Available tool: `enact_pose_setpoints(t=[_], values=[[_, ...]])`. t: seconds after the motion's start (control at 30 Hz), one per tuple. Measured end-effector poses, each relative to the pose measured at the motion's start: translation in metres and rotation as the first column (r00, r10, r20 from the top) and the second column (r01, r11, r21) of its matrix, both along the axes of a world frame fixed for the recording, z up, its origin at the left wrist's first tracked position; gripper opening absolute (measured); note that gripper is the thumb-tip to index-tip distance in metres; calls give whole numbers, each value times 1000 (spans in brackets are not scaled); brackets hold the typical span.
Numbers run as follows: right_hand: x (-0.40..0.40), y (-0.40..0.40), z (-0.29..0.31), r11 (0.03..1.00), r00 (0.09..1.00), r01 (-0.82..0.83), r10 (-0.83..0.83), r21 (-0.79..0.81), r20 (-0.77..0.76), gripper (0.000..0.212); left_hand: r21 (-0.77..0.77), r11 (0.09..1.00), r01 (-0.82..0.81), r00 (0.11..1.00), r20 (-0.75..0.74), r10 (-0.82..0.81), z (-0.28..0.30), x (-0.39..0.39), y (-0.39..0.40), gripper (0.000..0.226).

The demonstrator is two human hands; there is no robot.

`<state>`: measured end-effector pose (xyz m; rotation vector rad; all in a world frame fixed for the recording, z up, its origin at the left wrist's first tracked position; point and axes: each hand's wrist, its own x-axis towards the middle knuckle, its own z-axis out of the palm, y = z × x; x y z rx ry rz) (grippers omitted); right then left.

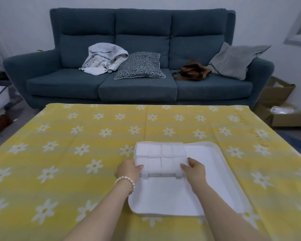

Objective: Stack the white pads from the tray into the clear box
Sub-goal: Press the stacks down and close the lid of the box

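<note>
Head view, lower centre: left hand point(129, 168) and right hand point(194, 168) grip the clear box point(161, 158), full of white pads point(155, 150), over the tray point(207, 171). Tilting could spill them.

Both your bare forearms reach forward from the near edge and converge on the clear box point(160, 158); your left hand point(128, 170) grips the box's near-left corner, thumb laid over its top and fingers curled down its side; a pearl bracelet point(126, 182) circles that wrist; your right hand point(194, 168) grips the box's near-right corner, thumb and forefinger spread along its edge, wrist slightly bent; the two hands sit level, one at each side of the box.
</note>
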<state>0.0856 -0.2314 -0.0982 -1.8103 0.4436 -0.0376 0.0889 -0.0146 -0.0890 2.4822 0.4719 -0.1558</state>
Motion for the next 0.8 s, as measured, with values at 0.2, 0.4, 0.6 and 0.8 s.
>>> enact_pose_setpoints(t=[0.2,0.4,0.6,0.8], values=[[5,3,0,948,993,-105,83,-301,-87,36,177,984,-1,994,109,-19,-2,-4,-4,38],[-17,7,1,385,916,-83,392,-919,81,48,452,863,225,912,215,-350,-7,-13,-6,35],[-46,12,-4,150,861,-345,444,-926,-249,65,496,726,476,848,-40,-529,-13,-55,-30,52],[-47,8,8,171,753,-604,443,-779,-487,64,468,677,567,821,-261,-507,0,-58,-29,65]])
